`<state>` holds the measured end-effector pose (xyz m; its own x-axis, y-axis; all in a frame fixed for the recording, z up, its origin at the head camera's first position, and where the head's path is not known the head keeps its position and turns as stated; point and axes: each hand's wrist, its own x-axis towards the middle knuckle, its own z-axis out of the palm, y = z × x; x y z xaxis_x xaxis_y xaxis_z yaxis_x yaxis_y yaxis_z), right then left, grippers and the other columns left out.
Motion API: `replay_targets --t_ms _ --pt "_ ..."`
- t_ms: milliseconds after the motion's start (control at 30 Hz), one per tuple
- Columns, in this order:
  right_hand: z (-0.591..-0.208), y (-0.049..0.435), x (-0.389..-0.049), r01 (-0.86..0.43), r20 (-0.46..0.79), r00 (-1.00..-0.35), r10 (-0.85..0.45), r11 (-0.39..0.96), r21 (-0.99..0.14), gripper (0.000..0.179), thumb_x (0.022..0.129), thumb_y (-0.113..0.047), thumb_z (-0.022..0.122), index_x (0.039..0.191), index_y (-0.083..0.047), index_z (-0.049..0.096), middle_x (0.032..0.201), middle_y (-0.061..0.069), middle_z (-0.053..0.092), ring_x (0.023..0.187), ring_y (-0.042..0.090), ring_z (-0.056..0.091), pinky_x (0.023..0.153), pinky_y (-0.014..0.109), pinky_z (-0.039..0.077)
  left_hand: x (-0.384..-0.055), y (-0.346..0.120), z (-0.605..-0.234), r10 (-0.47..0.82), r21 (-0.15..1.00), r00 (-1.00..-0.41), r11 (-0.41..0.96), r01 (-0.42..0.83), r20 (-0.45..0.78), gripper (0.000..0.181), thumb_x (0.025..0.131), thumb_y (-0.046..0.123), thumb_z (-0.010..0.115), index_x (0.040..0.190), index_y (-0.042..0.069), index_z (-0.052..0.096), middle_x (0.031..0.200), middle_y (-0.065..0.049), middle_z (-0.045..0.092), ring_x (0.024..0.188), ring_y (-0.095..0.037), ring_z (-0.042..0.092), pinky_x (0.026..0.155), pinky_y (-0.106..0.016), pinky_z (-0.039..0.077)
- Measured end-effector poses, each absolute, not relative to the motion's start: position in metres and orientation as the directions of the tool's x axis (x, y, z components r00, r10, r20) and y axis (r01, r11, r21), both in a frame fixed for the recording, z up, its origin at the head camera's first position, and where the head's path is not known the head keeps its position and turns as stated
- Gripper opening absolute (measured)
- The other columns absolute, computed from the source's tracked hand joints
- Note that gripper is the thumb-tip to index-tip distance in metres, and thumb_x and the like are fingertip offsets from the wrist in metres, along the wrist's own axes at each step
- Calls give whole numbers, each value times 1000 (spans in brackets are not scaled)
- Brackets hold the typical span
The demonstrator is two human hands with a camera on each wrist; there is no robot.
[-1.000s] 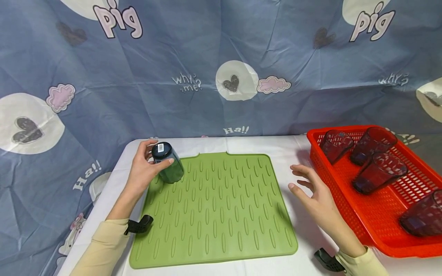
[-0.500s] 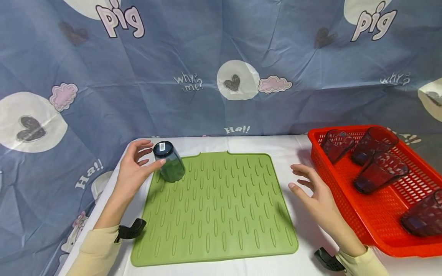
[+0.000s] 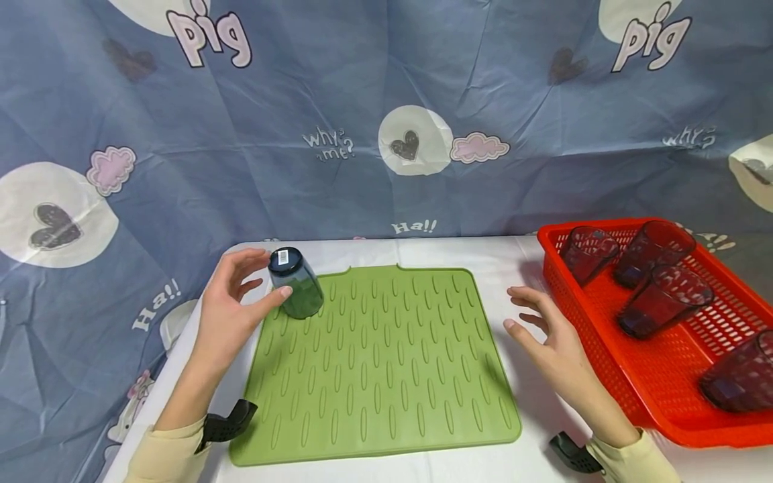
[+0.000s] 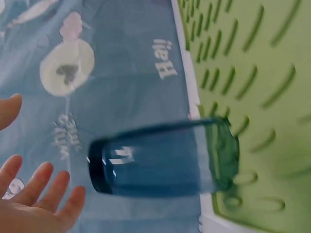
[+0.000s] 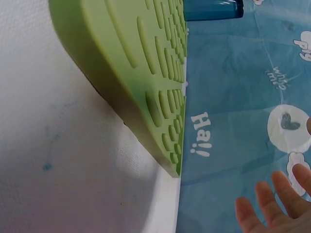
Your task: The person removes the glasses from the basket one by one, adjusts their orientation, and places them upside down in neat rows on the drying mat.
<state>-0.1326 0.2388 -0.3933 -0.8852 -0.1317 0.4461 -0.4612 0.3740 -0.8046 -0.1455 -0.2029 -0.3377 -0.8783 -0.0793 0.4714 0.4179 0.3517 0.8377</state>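
A blue glass tumbler (image 3: 297, 288) stands upside down on the far left corner of a green ridged mat (image 3: 374, 376), a barcode sticker on its upturned base. My left hand (image 3: 232, 305) is just left of the tumbler with fingers spread and relaxed, holding nothing. In the left wrist view a gap shows between those fingertips (image 4: 73, 199) and the base of the glass (image 4: 155, 162). Over the white table between mat and basket, my right hand (image 3: 552, 342) hovers with fingers loosely bent and nothing in them; its fingertips (image 5: 265, 196) also show in the right wrist view.
A red plastic basket (image 3: 628, 396) stands on the right, with several tumblers (image 3: 664, 302) lying tilted inside it. The white-covered table (image 3: 483, 251) ends at a blue printed curtain (image 3: 338, 194) behind. Each wrist wears a black strap-on device.
My left hand has let go of the tumbler and drawn back to the left and toward me. The tumbler stays where it was on the mat. My right hand has hardly moved.
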Motion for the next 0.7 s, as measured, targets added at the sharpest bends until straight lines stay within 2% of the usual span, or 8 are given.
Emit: replay_targets --t_ms 133,267,433,700 --pt "-393 239 -133 -469 455 -881 -133 379 -798 51 90 2 68 137 -9 52 130 1 56 118 10 53 98 21 44 -136 -192 -335 1 809 -843 278 517 539 61 80 -12 74 135 1 51 130 -13 56 123 -23 51 97 -27 44" --pt "-391 239 -132 -472 458 -879 -136 395 -788 51 90 1 69 137 -10 52 130 0 56 118 9 53 98 20 43 -129 -182 -336 120 799 -833 239 552 539 62 82 -14 71 137 1 47 133 -15 53 125 -24 50 98 -28 44" --pt "-385 238 -128 -463 447 -883 -143 422 -779 51 90 -2 69 137 -13 52 130 -3 55 117 9 55 99 20 43 -126 -170 -342 229 833 -854 210 512 467 64 83 -10 72 139 7 48 135 -12 54 124 -27 50 99 -30 44" --pt "-374 234 -119 -475 444 -878 -177 438 -764 52 89 -3 70 137 -15 53 131 -4 55 118 10 54 99 21 42 -128 -157 -361 339 883 -882 223 413 327 63 84 2 77 138 17 48 133 -3 56 125 -22 50 101 -35 45"
